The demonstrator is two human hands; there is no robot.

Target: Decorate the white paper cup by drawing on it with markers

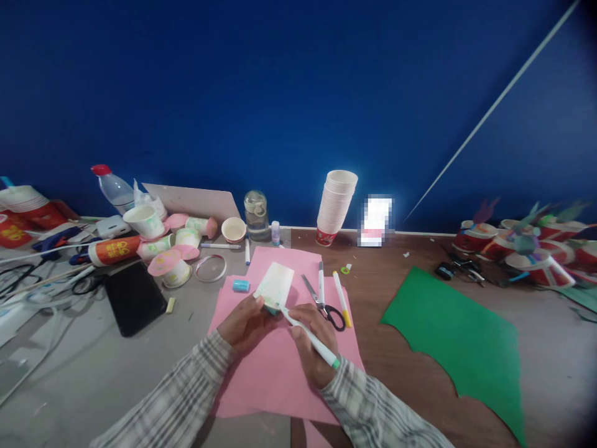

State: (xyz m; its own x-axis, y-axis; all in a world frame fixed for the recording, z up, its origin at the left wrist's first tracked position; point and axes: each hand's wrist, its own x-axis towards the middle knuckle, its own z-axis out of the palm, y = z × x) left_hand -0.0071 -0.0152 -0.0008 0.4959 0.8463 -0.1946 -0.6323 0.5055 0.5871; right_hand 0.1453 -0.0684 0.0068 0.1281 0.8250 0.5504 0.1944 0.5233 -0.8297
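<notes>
A white paper cup (276, 281) with faint green marks lies tilted in my left hand (249, 323), whose fingers are closed around its near end. My right hand (314, 342) grips a white marker (311, 339) with a green end. The marker's tip meets the cup's near edge; whether it touches is too small to tell. Beneath both hands are pink paper sheets (265, 392). On them rest a blue marker cap (240, 285), scissors (321, 303) with black handles, a grey-white marker (321, 280) and a yellow-ended marker (342, 300).
A tall stack of paper cups (336, 202) stands near the blue wall, with a jar (256, 214) to its left. Decorated cups (172, 267), a black tablet-like slab (134, 298) and cables crowd the left. Green paper (459, 342) and more decorated cups (541, 267) are at right.
</notes>
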